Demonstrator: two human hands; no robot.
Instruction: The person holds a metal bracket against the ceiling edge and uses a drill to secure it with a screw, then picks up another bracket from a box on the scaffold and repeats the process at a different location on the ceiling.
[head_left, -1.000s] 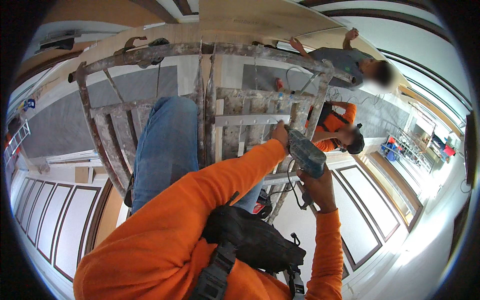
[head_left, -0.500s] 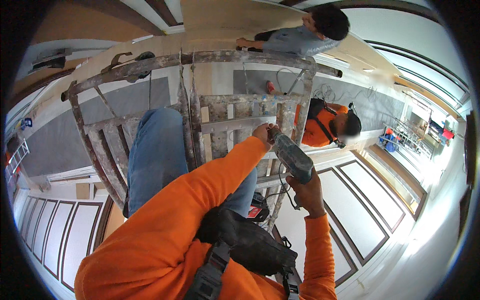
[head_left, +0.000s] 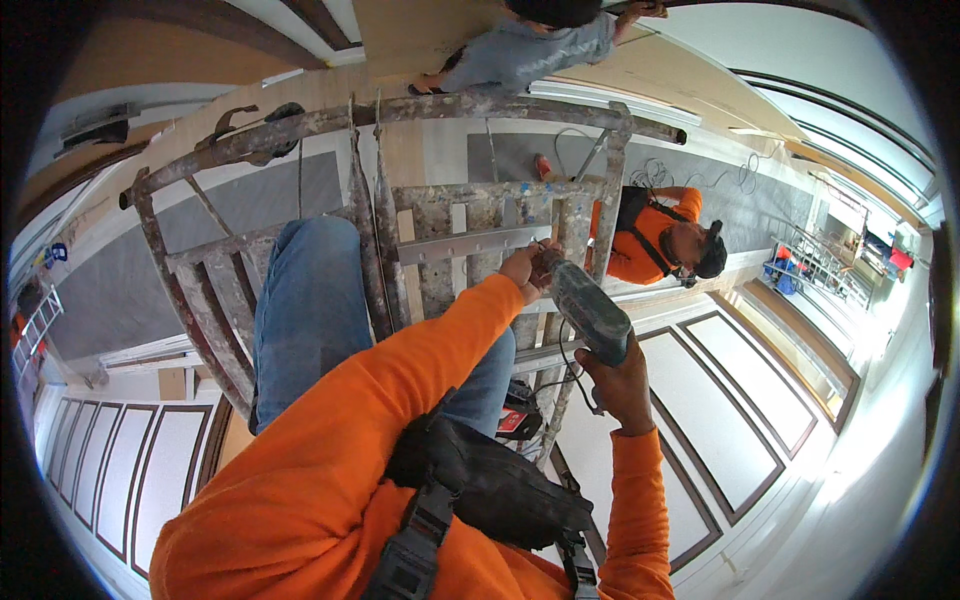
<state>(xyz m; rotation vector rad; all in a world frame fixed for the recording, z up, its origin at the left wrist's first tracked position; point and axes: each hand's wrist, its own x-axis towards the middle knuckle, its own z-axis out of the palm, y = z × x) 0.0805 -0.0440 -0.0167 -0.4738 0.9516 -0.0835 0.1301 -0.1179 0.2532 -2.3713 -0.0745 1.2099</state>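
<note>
My right hand (head_left: 622, 390) grips the handle of a dusty dark corded power drill (head_left: 590, 310), angled up and left. My left hand (head_left: 522, 268) is closed at the drill's front end, beside a thin metal strip (head_left: 470, 241) with holes that lies across the paint-spattered scaffold boards (head_left: 435, 268); exactly what its fingers pinch is too small to make out. My jeans-clad leg (head_left: 305, 320) rests on the scaffold, and a black bag (head_left: 465, 480) hangs at my front.
A worker in orange (head_left: 650, 240) is below the scaffold at right, with cables nearby. Another person in grey (head_left: 510, 55) is beyond the top rail (head_left: 300, 130). Ladders (head_left: 810, 265) stand at far right and far left. A red-and-black case (head_left: 515, 415) sits under my arm.
The view has shifted, with my hands and drill slightly left of where they were a second ago. The grey-shirted person has moved left and up, changing arm position; the orange worker's head has turned.
</note>
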